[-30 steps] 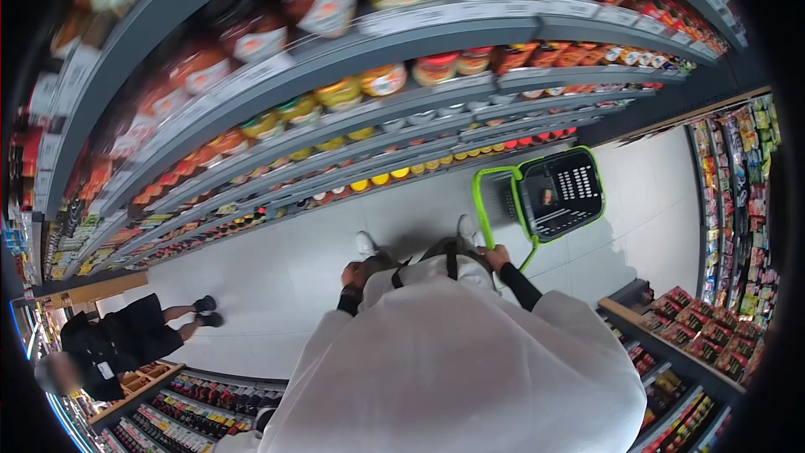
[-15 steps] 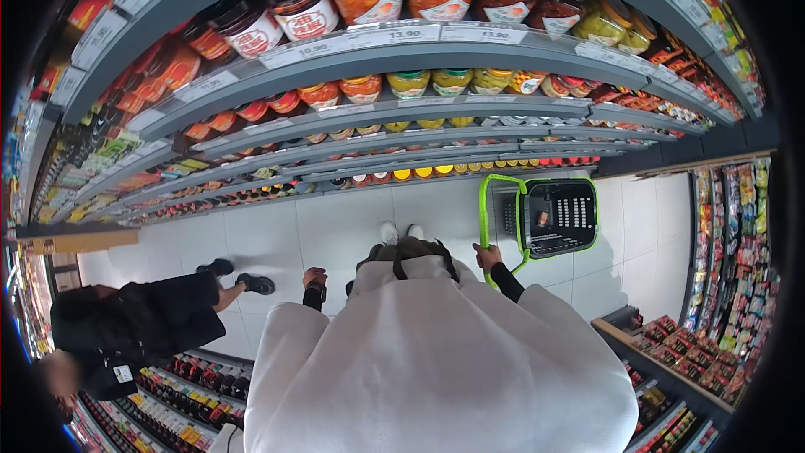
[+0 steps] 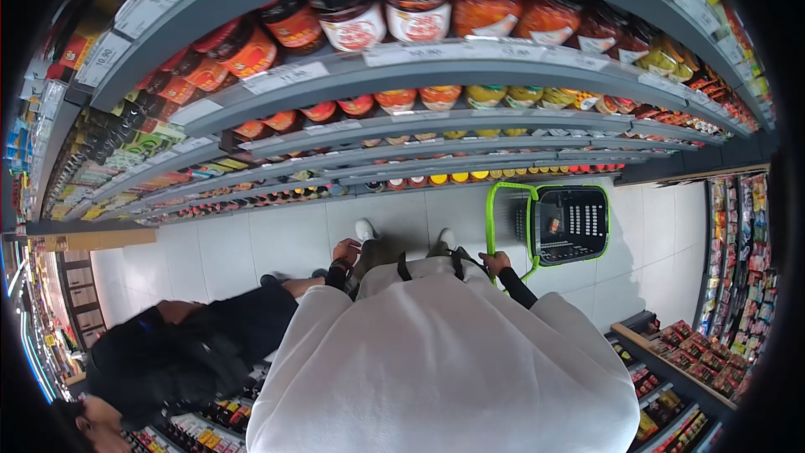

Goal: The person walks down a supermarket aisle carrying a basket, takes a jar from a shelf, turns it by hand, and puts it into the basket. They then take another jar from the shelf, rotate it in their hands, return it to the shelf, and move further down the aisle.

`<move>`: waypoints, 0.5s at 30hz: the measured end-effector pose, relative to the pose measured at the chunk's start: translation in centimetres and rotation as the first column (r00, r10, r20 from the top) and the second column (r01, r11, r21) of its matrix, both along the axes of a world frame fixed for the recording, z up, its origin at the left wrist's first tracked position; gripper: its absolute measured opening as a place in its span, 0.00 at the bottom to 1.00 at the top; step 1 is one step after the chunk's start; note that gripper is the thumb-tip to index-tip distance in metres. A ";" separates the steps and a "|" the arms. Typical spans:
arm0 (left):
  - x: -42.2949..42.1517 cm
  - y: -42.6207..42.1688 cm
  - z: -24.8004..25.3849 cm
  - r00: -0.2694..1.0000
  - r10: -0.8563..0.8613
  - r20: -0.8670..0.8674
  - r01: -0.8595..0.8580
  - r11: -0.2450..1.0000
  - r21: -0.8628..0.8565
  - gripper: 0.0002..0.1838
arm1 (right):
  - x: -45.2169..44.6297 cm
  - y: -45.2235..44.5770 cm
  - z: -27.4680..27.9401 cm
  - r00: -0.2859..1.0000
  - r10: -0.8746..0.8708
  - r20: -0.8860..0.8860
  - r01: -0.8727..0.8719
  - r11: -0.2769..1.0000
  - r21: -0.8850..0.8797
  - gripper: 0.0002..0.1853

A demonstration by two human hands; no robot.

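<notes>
My right hand is closed around the bright green handle of a shopping basket. The basket is black with a green rim and hangs at my right side. Inside it lies one small reddish-brown item, too small to name. My left hand hangs by my left thigh, loosely open with its fingers slightly bent, and nothing shows in it. A dark band circles that wrist. The shelf of jars stands in front of both hands, apart from them.
Shelves ahead hold jars of red sauce and green pickles above price labels. A person in dark clothes is close at my left and behind. Packets hang on a rack at right; a low display stands behind right.
I have moved left along the shelf, my feet now further apart. My left hand has swung forward. The person in dark clothes is closer to me. My right hand keeps the basket.
</notes>
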State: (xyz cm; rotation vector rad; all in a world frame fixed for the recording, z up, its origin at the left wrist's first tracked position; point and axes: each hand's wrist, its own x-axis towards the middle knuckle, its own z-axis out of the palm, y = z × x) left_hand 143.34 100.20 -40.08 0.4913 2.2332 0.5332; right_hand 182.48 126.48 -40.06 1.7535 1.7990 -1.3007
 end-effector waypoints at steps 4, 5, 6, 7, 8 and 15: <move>-5.8 -2.8 -3.7 0.985 -0.162 -0.058 0.158 0.985 -0.063 0.07 | -3.5 -2.3 0.8 0.995 0.062 0.082 -0.066 0.997 0.049 0.21; -7.1 -3.8 -4.1 0.979 -0.189 -0.070 0.183 0.979 -0.092 0.07 | -4.6 -2.9 1.3 0.991 0.049 0.121 -0.055 0.998 0.044 0.21; -8.2 -5.5 -4.3 0.981 -0.194 -0.003 0.192 0.973 -0.126 0.08 | -5.3 -3.7 1.7 0.991 0.032 0.130 -0.034 0.999 0.015 0.18; -9.4 -6.1 -3.3 0.979 -0.193 0.059 0.200 0.968 -0.155 0.09 | -6.0 -4.1 1.8 0.990 0.012 0.140 -0.012 1.000 -0.004 0.18; -10.3 -7.1 -2.1 0.973 -0.224 0.062 0.232 0.955 -0.186 0.09 | -6.8 -4.9 1.7 0.989 -0.008 0.146 0.011 1.000 -0.024 0.17; -17.5 -14.9 -3.3 0.996 -0.084 0.018 0.085 0.994 -0.072 0.08 | -10.6 -8.3 -3.9 0.984 0.072 0.165 -0.054 0.992 -0.113 0.18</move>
